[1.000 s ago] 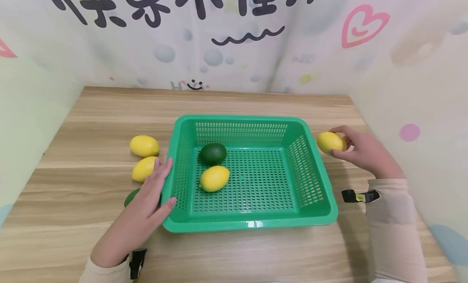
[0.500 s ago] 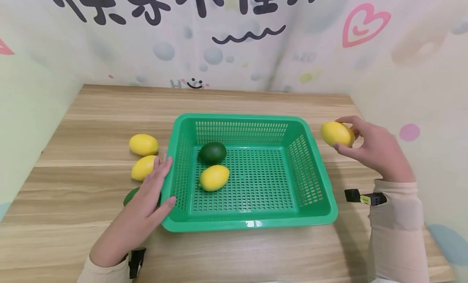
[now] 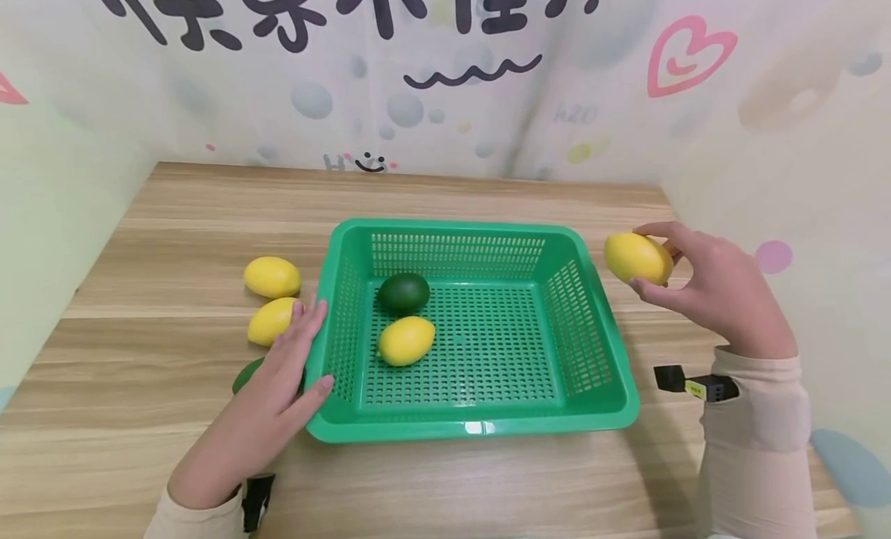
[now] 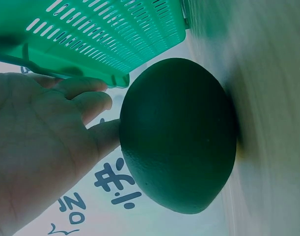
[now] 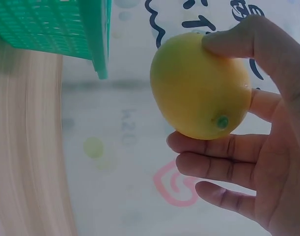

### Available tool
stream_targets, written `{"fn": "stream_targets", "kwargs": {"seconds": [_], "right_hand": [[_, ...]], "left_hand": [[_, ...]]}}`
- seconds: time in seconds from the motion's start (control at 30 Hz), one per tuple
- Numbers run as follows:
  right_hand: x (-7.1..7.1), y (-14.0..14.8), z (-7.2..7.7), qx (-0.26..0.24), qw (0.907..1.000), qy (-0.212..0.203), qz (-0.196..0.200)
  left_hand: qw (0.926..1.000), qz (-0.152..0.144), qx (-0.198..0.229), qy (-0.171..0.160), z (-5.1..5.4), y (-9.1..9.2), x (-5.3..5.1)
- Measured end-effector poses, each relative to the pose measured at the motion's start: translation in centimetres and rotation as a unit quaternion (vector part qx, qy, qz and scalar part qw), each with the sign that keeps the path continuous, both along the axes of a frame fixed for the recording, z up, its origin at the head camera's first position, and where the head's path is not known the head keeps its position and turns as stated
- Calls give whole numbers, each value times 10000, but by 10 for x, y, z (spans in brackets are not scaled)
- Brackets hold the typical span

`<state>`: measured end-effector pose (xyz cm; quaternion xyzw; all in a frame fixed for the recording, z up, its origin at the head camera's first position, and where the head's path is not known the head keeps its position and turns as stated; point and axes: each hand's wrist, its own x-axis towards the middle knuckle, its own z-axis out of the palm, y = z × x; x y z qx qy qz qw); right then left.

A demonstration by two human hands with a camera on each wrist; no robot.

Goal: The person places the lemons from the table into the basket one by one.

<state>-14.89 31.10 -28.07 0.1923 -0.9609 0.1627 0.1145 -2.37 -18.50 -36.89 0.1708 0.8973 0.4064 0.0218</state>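
My right hand (image 3: 717,288) pinches a yellow lemon (image 3: 636,258) between thumb and fingers, raised just beyond the right rim of a green plastic basket (image 3: 557,425). The right wrist view shows that lemon (image 5: 199,88) with its greenish stem end. With its fingers extended, my left hand (image 3: 274,392) rests on the basket's left rim. Inside the basket, toward the left, lie a dark green avocado-shaped fruit (image 3: 404,293) and a lemon (image 3: 407,341). Another dark green fruit (image 4: 179,137) sits beneath my left hand, mostly covered in the head view.
Two more lemons, an upper one (image 3: 272,277) and a lower one (image 3: 270,322), lie on the wooden table (image 3: 174,291) left of the basket. A printed curtain (image 3: 459,129) stands behind the table, with walls at both sides.
The right hand has lifted the lemon a little, up and to the right, then shifted slightly back left. My left hand and the basket stay nearly in place.
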Motion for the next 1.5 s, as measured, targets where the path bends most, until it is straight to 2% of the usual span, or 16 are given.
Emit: {"fn": "stream_targets", "kwargs": {"seconds": [0.37, 0.83, 1.2, 1.5], "right_hand": [[3, -1, 4, 21, 9997, 183, 146], [4, -12, 10, 28, 9989, 304, 361], [5, -15, 14, -4, 9984, 337, 447], [5, -15, 14, -24, 9975, 426, 558]], "left_hand": [[10000, -7, 31, -94, -1, 0, 0], [10000, -32, -20, 21, -3, 1, -3], [10000, -26, 5, 28, -5, 1, -1], [10000, -45, 9, 34, -2, 0, 0]]}}
